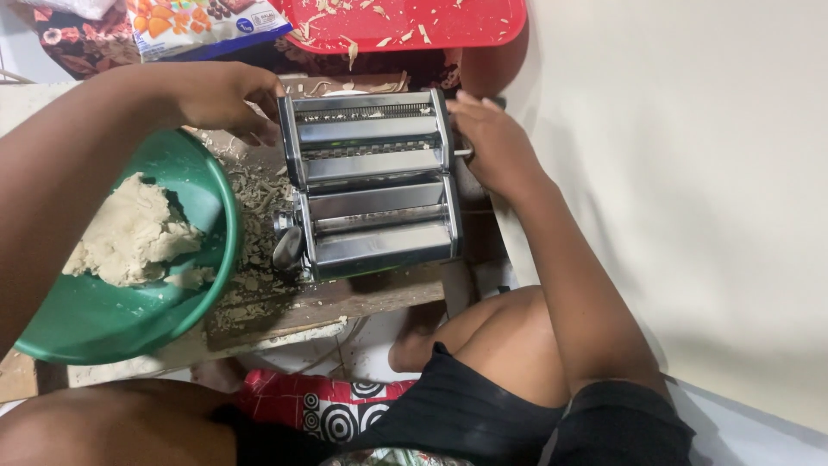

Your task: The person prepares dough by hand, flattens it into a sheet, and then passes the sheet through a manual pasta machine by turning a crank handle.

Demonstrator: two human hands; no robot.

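A shiny metal pasta machine [375, 185] stands on a wooden board [345, 298]. My left hand [228, 95] rests against the machine's top left corner, fingers curled on its edge. My right hand [492, 142] is closed around the crank handle on the machine's right side. To the left, a green bowl [103, 319] holds a lump of pale dough [134, 233]. Dough crumbs [254, 216] lie scattered between the bowl and the machine.
A red tray [414, 22] with dough scraps sits beyond the machine. A colourful snack packet [203, 24] lies at the top left. A pale wall [690, 173] fills the right side. My knees and a patterned cloth [323, 406] are below the board.
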